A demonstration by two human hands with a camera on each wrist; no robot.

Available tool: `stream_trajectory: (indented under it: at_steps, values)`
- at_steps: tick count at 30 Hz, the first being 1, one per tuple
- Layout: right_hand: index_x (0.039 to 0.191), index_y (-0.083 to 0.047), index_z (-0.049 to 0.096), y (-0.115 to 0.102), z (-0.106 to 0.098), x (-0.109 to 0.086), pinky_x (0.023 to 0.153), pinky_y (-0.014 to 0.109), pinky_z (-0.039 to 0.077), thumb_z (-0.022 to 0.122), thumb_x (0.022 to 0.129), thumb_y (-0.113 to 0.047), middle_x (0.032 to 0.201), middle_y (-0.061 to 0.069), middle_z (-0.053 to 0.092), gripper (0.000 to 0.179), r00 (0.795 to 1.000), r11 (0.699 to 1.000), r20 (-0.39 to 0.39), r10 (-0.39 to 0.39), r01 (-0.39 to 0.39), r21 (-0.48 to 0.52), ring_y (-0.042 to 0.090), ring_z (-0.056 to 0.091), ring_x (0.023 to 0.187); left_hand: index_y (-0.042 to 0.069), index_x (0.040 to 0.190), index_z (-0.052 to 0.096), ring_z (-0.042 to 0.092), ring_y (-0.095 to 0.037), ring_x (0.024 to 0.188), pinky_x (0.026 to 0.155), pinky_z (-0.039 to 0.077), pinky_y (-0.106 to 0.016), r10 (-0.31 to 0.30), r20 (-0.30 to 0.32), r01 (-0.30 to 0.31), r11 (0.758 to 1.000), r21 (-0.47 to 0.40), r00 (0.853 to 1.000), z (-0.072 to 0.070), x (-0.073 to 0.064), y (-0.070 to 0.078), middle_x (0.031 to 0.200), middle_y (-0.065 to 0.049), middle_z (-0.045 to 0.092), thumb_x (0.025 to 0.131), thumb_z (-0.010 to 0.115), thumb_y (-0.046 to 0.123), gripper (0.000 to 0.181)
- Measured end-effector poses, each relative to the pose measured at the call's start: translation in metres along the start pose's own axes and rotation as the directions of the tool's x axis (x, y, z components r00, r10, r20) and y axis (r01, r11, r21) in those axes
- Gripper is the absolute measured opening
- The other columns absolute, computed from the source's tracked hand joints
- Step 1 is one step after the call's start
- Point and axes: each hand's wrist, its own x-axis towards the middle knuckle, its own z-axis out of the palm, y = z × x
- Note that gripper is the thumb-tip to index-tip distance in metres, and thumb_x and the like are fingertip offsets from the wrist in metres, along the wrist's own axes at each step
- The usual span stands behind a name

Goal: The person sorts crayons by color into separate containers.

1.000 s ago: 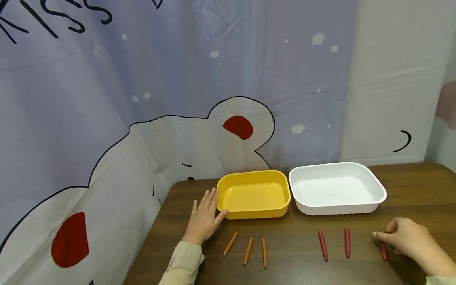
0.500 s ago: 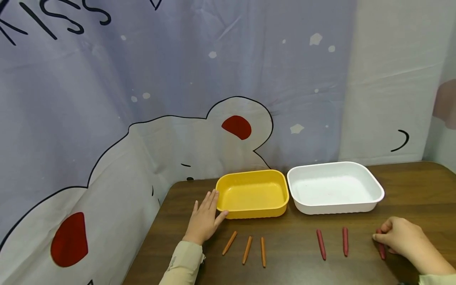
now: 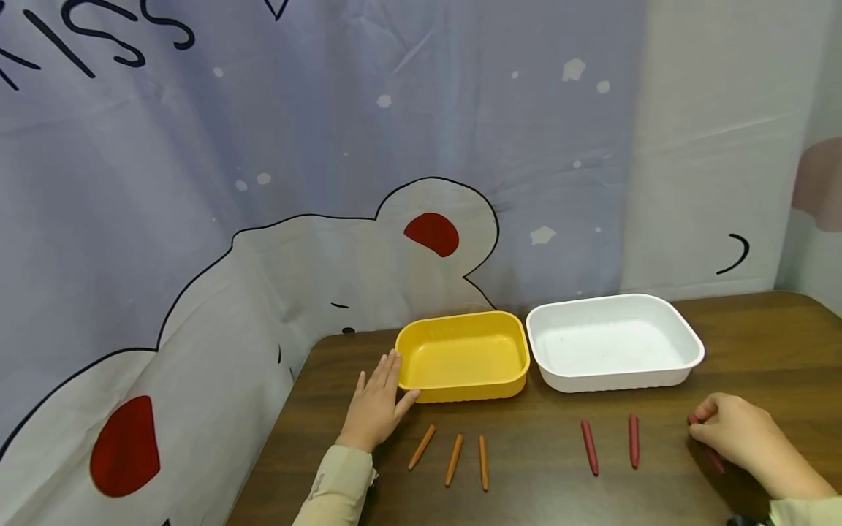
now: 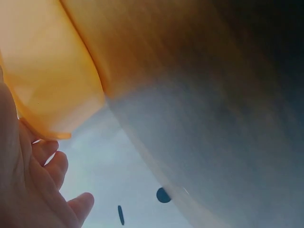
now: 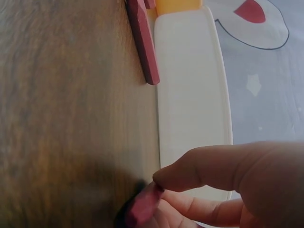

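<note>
My right hand (image 3: 740, 431) pinches a dark red crayon (image 5: 145, 206) between thumb and fingers, low over the table at the right. The crayon lies slantwise beneath the hand, partly hidden by it in the head view. Two more dark red crayons, one (image 3: 590, 447) tilted and one (image 3: 634, 441) nearly straight, lie to its left. My left hand (image 3: 375, 405) rests with straight fingers against the left side of a yellow tray (image 3: 460, 361). In the left wrist view, the fingers (image 4: 57, 166) show beside the tray's wall (image 4: 57, 71).
Right of the yellow tray stands a white tray (image 3: 612, 340), with nothing in it. Three orange crayons (image 3: 454, 460) lie in front of the yellow one. The brown table (image 3: 539, 467) ends at a printed curtain (image 3: 329, 277) behind the trays.
The crayon in my right hand has turned from nearly upright to a clear slant, its near end swinging right. My left hand stays at the yellow tray. The head view has shifted slightly.
</note>
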Motion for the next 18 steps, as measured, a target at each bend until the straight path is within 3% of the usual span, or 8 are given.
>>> stream_trajectory:
  at_steps: [5,11,15,18]
  values:
    - [0.087,-0.003,0.067,0.0030,-0.0005,0.0035,0.066,0.046,0.050,0.074,0.085,-0.016,0.080,0.005,0.073,0.015,1.000,1.000,-0.017,-0.017,0.017,0.024,0.017,0.065,0.071,0.004,0.161,0.026,0.024,-0.029,0.153,0.119,0.020,-0.062,-0.002,0.002,0.002,1.000,0.002,1.000,0.0002,0.0004,0.0008,0.166,-0.013,0.024,0.104,0.046,0.056,0.080]
    - [0.094,0.001,0.067,0.0024,-0.0005,0.0044,0.066,0.038,0.046,0.071,0.091,-0.017,0.083,0.006,0.075,0.019,1.000,0.996,-0.021,-0.015,0.017,0.090,0.014,0.063,0.070,0.003,0.160,0.027,0.024,-0.030,0.153,0.119,0.020,-0.063,-0.005,-0.003,0.005,1.000,-0.001,1.000,0.0005,-0.0001,0.0010,0.166,-0.014,0.025,0.104,0.046,0.056,0.080]
    - [0.101,0.009,0.066,-0.0003,-0.0006,0.0043,0.061,0.031,0.050,0.068,0.094,-0.012,0.085,0.008,0.074,0.022,1.000,0.981,-0.013,0.002,0.001,0.193,0.011,0.062,0.066,0.003,0.160,0.027,0.024,-0.030,0.153,0.119,0.021,-0.062,-0.004,-0.008,0.004,1.000,-0.001,1.000,0.0010,-0.0007,0.0009,0.166,-0.014,0.025,0.104,0.047,0.055,0.080]
    - [0.108,0.017,0.062,-0.0017,-0.0014,0.0042,0.060,0.026,0.056,0.063,0.096,-0.009,0.091,0.015,0.074,0.028,0.999,0.949,0.021,0.032,-0.037,0.314,0.009,0.063,0.068,0.002,0.160,0.028,0.025,-0.030,0.152,0.119,0.021,-0.063,0.001,-0.012,-0.001,1.000,-0.004,1.000,0.0010,-0.0002,0.0018,0.165,-0.015,0.026,0.104,0.047,0.055,0.079]
